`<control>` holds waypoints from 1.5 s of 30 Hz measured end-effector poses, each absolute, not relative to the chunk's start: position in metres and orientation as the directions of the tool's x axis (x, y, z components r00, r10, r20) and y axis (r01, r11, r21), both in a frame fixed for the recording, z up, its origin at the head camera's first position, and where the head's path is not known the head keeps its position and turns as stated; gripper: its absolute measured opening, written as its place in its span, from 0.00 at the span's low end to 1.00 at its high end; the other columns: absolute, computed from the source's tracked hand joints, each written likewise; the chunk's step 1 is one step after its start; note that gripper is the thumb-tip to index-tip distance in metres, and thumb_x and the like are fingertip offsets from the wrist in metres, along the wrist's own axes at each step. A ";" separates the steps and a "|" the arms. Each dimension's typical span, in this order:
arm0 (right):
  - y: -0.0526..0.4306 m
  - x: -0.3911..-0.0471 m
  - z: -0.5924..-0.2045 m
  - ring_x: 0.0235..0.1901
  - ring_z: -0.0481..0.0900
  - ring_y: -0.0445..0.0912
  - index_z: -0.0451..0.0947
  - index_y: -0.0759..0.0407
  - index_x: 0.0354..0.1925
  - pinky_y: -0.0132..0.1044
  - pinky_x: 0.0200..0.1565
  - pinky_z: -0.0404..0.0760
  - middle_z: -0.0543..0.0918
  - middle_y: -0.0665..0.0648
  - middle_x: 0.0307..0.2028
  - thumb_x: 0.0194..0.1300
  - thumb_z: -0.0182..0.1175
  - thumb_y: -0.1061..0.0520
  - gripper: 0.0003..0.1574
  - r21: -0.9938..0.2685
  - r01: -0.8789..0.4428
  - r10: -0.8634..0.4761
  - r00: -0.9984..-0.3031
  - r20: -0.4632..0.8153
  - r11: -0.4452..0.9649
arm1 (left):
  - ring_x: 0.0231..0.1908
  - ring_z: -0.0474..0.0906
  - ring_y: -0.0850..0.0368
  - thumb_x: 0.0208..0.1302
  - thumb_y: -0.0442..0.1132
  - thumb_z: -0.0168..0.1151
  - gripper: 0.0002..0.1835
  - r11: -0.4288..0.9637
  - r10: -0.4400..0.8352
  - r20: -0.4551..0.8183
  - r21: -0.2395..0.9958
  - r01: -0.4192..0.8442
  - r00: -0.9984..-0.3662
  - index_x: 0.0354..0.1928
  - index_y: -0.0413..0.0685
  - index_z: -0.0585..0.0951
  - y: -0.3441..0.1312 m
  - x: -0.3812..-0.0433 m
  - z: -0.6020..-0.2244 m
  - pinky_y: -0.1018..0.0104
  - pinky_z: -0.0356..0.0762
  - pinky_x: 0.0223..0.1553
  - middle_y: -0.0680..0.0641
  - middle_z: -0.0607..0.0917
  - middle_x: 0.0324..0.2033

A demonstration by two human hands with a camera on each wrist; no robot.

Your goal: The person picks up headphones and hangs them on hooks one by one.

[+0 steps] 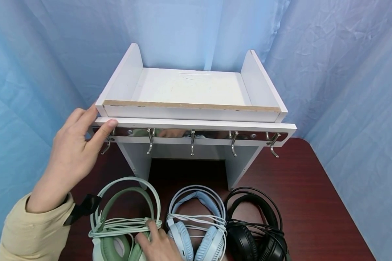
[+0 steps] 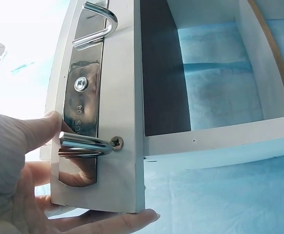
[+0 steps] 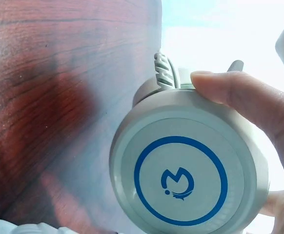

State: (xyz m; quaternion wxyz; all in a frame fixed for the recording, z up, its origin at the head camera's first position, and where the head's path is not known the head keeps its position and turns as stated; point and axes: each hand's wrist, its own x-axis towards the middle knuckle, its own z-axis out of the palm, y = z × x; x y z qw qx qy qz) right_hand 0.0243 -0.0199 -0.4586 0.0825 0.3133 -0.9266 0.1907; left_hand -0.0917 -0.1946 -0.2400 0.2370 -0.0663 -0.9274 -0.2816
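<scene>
A white hook rack (image 1: pixel 196 114) stands on the table, with a row of metal hooks along its front board. My left hand (image 1: pixel 76 145) grips the board's left end, thumb on the front side. In the left wrist view, the fingers reach round the end of the board, near a hook (image 2: pixel 86 142). Green headphones (image 1: pixel 109 250) with their cable wound about them lie at the front left. My right hand (image 1: pixel 160 244) holds their right-hand ear cup. Up close, the right wrist view shows that round ear cup (image 3: pixel 181 180) with a blue ring and logo.
Light blue headphones (image 1: pixel 181 237) and black headphones (image 1: pixel 241 241) lie to the right, each with its cable wrapped round it. The dark red wooden table (image 1: pixel 313 203) carries everything. Blue cloth (image 1: pixel 346 72) hangs behind and at both sides.
</scene>
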 end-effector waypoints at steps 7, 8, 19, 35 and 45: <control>-0.019 0.023 -0.460 0.32 0.74 0.43 0.71 0.42 0.44 0.30 0.23 0.69 0.67 0.51 0.54 0.53 0.59 0.48 0.17 -0.210 -0.633 -0.534 -0.755 0.381 0.745 | 0.30 0.63 0.52 0.68 0.51 0.51 0.27 0.834 -0.011 0.480 0.489 0.257 -0.877 0.66 0.51 0.67 -0.194 -0.092 -0.240 0.61 0.56 0.30 0.38 0.73 0.42; -0.019 0.023 -0.461 0.32 0.74 0.43 0.71 0.42 0.44 0.30 0.25 0.71 0.67 0.51 0.54 0.53 0.59 0.48 0.17 -0.192 -0.636 -0.532 -0.746 0.400 0.747 | 0.31 0.63 0.52 0.68 0.51 0.51 0.27 0.833 -0.011 0.480 0.489 0.257 -0.877 0.66 0.52 0.66 -0.194 -0.092 -0.240 0.61 0.56 0.30 0.38 0.73 0.42; -0.017 0.015 -0.456 0.33 0.73 0.43 0.73 0.44 0.41 0.33 0.28 0.75 0.70 0.52 0.51 0.55 0.53 0.53 0.13 -0.066 -0.655 -0.510 -0.645 0.569 0.753 | 0.31 0.63 0.53 0.68 0.51 0.51 0.27 0.832 -0.022 0.478 0.496 0.250 -0.878 0.67 0.55 0.66 -0.193 -0.090 -0.241 0.63 0.56 0.30 0.39 0.73 0.42; -0.013 0.007 -0.439 0.35 0.72 0.45 0.73 0.44 0.42 0.34 0.36 0.77 0.72 0.53 0.52 0.53 0.55 0.37 0.21 0.000 -0.664 -0.512 -0.577 0.636 0.748 | 0.31 0.64 0.49 0.68 0.51 0.50 0.27 0.830 -0.007 0.467 0.496 0.255 -0.884 0.67 0.52 0.65 -0.194 -0.091 -0.240 0.58 0.57 0.29 0.36 0.73 0.44; -0.011 0.010 -0.432 0.44 0.73 0.49 0.73 0.43 0.47 0.37 0.40 0.77 0.70 0.52 0.54 0.56 0.51 0.29 0.28 -0.039 -0.684 -0.511 -0.580 0.635 0.728 | 0.32 0.65 0.50 0.68 0.51 0.50 0.28 0.820 -0.007 0.435 0.518 0.243 -0.901 0.68 0.53 0.64 -0.194 -0.089 -0.237 0.62 0.58 0.29 0.37 0.72 0.46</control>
